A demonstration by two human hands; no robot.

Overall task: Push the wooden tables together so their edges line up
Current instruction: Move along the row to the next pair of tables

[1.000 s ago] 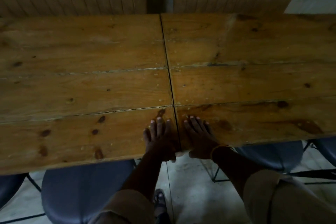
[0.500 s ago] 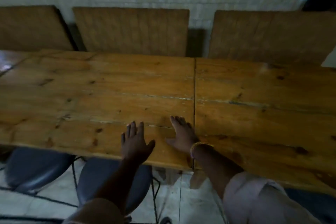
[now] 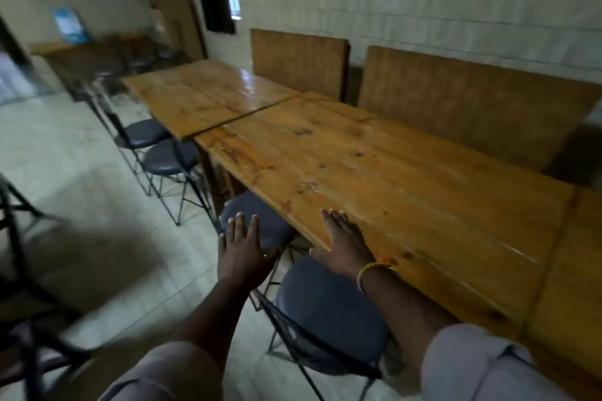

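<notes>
A row of wooden tables runs along the wall. The near wooden table [image 3: 374, 172] lies under my right hand [image 3: 345, 242], which rests flat on its front edge, fingers apart. A far wooden table [image 3: 202, 91] meets it at a dark seam, its front edge set slightly further out. Another table [image 3: 573, 277] joins on the right. My left hand [image 3: 242, 249] hovers off the table over a chair, fingers spread, holding nothing.
Several blue-seated wire-frame chairs [image 3: 329, 306] are tucked along the tables' front side. Wooden bench backs [image 3: 456, 98] stand against the tiled wall behind. Dark chair frames [image 3: 22, 286] crowd the left foreground. Open tiled floor [image 3: 81, 172] lies to the left.
My view has swung left along the row. My left hand has come off the table top and now hovers over a chair. My right hand has slid left along the table's front edge.
</notes>
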